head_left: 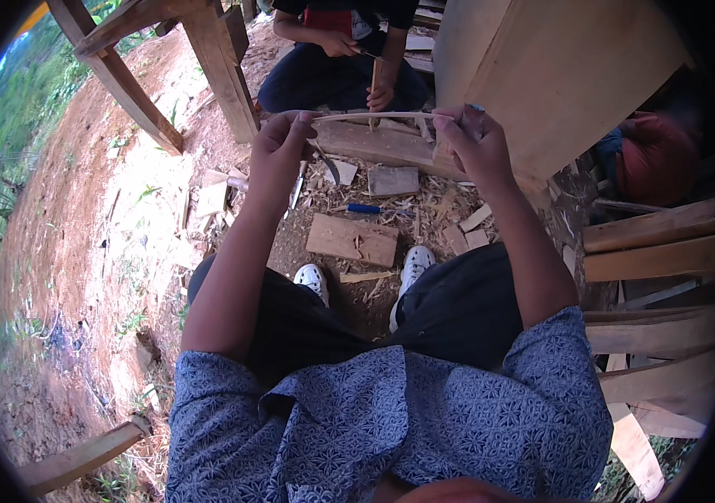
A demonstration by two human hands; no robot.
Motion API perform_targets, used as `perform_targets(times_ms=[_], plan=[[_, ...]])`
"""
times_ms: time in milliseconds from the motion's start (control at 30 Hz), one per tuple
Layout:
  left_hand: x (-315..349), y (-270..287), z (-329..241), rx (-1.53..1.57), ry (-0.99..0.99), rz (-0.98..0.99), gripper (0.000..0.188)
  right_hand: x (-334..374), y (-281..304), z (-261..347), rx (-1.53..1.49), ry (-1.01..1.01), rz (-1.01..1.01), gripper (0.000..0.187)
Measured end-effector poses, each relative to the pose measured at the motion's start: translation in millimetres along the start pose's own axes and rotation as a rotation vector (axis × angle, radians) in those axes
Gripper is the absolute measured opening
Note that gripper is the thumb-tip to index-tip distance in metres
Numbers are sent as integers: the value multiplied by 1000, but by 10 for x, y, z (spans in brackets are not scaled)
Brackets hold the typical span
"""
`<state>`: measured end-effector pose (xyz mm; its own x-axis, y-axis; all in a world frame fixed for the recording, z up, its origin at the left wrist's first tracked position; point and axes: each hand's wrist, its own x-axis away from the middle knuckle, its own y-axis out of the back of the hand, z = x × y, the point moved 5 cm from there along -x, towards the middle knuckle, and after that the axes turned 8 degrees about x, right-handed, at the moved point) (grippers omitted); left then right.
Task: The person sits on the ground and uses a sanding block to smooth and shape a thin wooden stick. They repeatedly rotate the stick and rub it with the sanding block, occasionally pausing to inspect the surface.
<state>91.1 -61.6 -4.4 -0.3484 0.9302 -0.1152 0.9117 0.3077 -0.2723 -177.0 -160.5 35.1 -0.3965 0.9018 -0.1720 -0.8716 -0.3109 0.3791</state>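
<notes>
A thin, pale wooden strip (374, 115) stretches level between my two hands, slightly bowed upward. My left hand (284, 138) pinches its left end between thumb and fingers. Its right end is pinched in my right hand (475, 138), whose fingertips are partly hidden behind the thumb. Under the strip, on the ground, lie a curved dark blade (330, 165), a weathered wood block (392, 180) and a tool with a blue handle (363, 209). Closer to my feet rests a flat, light-brown wood block (352, 239).
Across from me a seated person (336, 63) holds a blade against an upright stick (376, 77). A large wooden panel (550, 75) leans at the right, above stacked planks (651, 260). Wooden legs (219, 71) stand at the upper left. Shavings litter the ground.
</notes>
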Motion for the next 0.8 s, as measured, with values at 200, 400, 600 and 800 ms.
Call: perform_targets(times_ms=[200, 400, 600, 800], plan=[[86, -243, 181, -64, 57, 110, 29, 38, -84, -12, -529, -36, -5, 27], [227, -451, 231, -72, 161, 206, 28, 86, -136, -39, -571, -31, 78, 30], [259, -518, 309, -17, 187, 275, 29, 107, -191, 27, -607, 8, 149, 29], [329, -622, 236, -15, 173, 333, 29, 193, -299, 46, -438, -79, 242, 23]])
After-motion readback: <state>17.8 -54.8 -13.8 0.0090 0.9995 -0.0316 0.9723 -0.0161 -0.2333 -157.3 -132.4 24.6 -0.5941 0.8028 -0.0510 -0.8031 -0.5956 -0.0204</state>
